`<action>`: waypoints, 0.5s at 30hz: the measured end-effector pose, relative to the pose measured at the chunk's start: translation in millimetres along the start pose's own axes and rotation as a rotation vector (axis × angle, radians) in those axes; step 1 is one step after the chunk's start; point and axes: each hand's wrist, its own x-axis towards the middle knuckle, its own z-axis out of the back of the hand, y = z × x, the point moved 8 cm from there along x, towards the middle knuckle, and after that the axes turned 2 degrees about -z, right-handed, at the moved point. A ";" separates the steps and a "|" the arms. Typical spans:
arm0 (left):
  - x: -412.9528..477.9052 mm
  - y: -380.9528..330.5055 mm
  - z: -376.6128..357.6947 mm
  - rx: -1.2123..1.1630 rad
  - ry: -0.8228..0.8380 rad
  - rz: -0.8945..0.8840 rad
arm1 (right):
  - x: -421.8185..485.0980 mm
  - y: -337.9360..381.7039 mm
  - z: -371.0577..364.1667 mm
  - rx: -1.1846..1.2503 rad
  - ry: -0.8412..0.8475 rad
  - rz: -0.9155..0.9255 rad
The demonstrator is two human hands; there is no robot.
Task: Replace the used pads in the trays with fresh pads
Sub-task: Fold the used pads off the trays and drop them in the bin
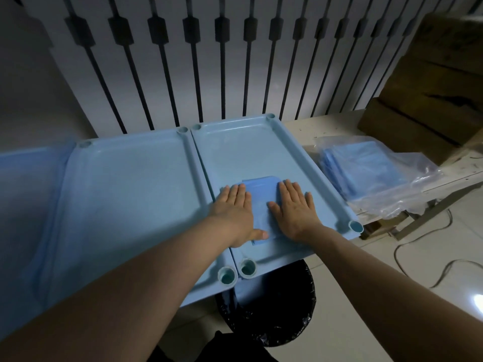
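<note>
Two grips, left hand and right hand, press flat, fingers straight, on the folded pad in the right tray.

2 grips: left grip, right grip. 1 folded blue pad between and under them. 2 light-blue trays: right tray beneath both grips, left tray just left of the left grip. 1 clear bag of pads right of the right grip. 1 black-lined bin nearer than the grips.
</note>
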 end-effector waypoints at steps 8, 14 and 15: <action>-44.3 15.1 1.0 -0.265 -0.291 -0.014 | -28.8 -25.7 25.1 0.350 -0.118 -0.375; -67.0 28.5 0.7 -0.621 -0.399 0.025 | -33.5 -16.0 9.0 0.617 0.002 -0.499; -71.3 30.6 1.5 -0.651 -0.415 0.044 | -35.4 -13.0 9.7 0.721 -0.018 -0.495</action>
